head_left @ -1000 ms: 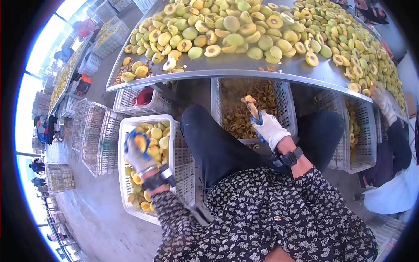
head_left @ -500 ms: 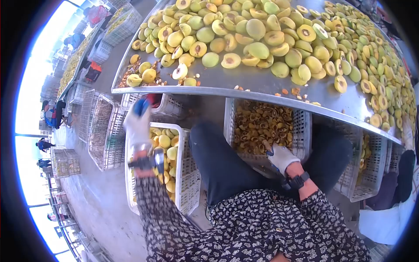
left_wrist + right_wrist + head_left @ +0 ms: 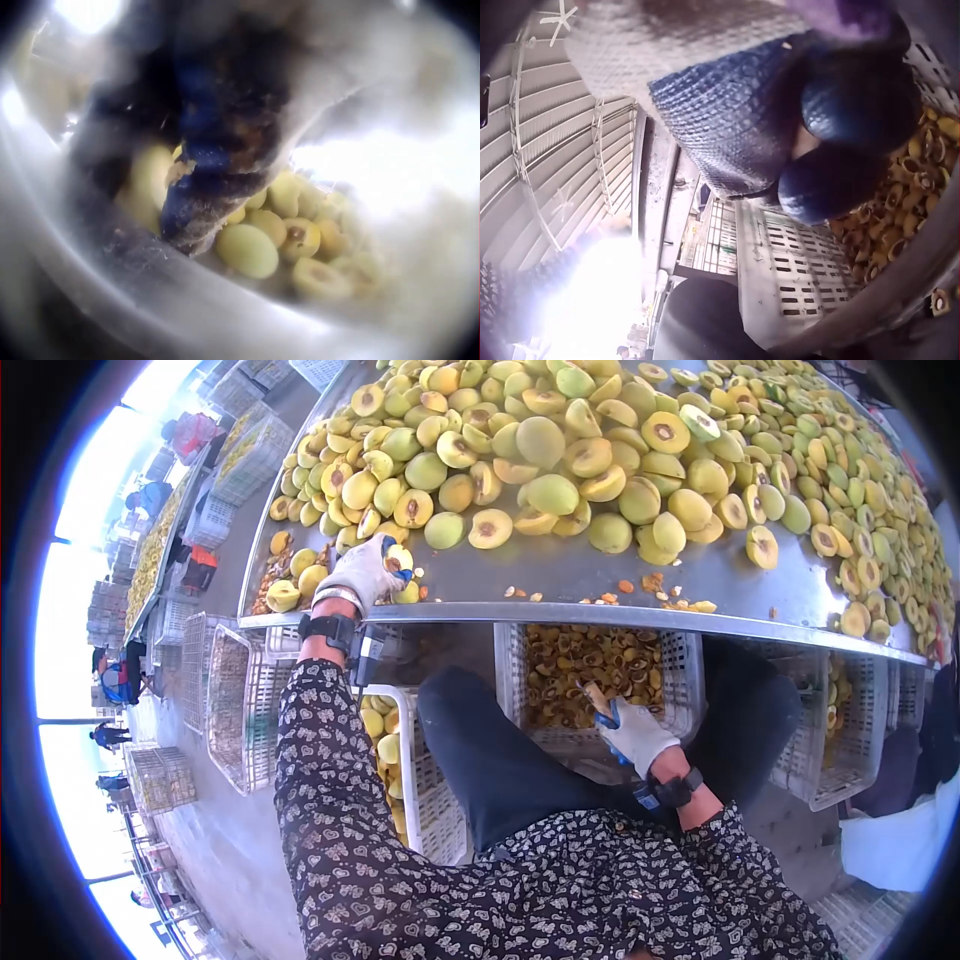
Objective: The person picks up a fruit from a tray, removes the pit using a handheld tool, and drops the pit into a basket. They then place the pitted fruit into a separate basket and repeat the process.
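Grey metal table (image 3: 470,578), near left: our white-and-blue-gloved left hand (image 3: 362,573) was at a pale yellow halved fruit (image 3: 151,177); whether it pinched, we couldn't tell.
White plastic crate (image 3: 688,678), near side: our white-and-blue-gloved right hand (image 3: 638,734) gripped a brown stick-shaped tool (image 3: 595,698).

From where I stood, the fruit halves (image 3: 610,532) showed yellow and green, some brown-centred, against the silver-grey counter (image 3: 460,575). The left hand (image 3: 362,573) and right hand (image 3: 637,737) were gloved in off-white and blue. The shirt (image 3: 560,880) was black, scattered with pale hearts; the trousers (image 3: 490,755), dark navy; the crate (image 3: 511,680), whitish; its scraps (image 3: 590,660), brown and yellow.
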A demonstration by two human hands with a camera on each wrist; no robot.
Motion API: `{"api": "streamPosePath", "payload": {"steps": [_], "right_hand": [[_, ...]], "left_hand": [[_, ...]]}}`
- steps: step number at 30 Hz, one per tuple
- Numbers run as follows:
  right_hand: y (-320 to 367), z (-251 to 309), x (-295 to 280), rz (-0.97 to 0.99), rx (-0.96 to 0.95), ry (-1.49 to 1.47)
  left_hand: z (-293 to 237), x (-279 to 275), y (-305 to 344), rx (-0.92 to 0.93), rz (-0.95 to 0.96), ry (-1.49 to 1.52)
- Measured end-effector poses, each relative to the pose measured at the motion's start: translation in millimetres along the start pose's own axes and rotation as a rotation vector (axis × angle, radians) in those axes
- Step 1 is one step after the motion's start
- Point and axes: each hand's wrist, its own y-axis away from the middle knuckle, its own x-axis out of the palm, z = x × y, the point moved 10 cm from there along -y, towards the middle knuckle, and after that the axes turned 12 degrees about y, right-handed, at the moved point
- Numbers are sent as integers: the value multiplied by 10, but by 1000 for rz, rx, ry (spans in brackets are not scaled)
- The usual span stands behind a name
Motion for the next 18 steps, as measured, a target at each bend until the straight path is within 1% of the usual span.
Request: {"api": "streamPosePath", "payload": {"steps": [2, 3, 4, 6, 7, 8, 10, 12, 13, 14, 15, 16, 17, 18], "right_hand": [[36, 34, 1, -13, -28, 16], [60, 48, -22, -45, -48, 17], [102, 70, -38, -75, -67, 17], [175, 57, -39, -50, -35, -45], [203, 57, -62, -25, -7, -105], [237, 87, -104, -26, -1, -107], [296, 131, -130, 2, 28, -211], [308, 172, -128, -17, 1, -231], [322, 241, -190, -104, -92, -269], [387, 357, -301, -194, -178, -304], [448, 369, -297, -158, -137, -324], [584, 497, -363, -123, -96, -346], [671, 579, -363, -89, -109, -471], [740, 655, -370, -75, -143, -507]], "left_hand": [[-84, -42, 90, 86, -81, 179], [-92, -114, 138, 93, -173, 219], [-126, -105, 211, 97, -174, 220], [-160, -368, 454, 203, -451, 623], [-14, -262, 437, 183, -469, 932], [-257, -310, 719, 239, -376, 1401], [-440, -133, 1030, 263, -219, 1949], [-666, 199, 1211, 240, -27, 2332], [-768, 408, 1281, 234, 25, 2548], [-827, 627, 1291, 194, 34, 2625], [-898, 836, 1323, 147, 55, 2697], [-1001, 984, 1381, 97, 77, 2766], [-1145, 1049, 1449, 91, 148, 2847], [-1215, 1196, 1514, -18, 188, 2902]]}}
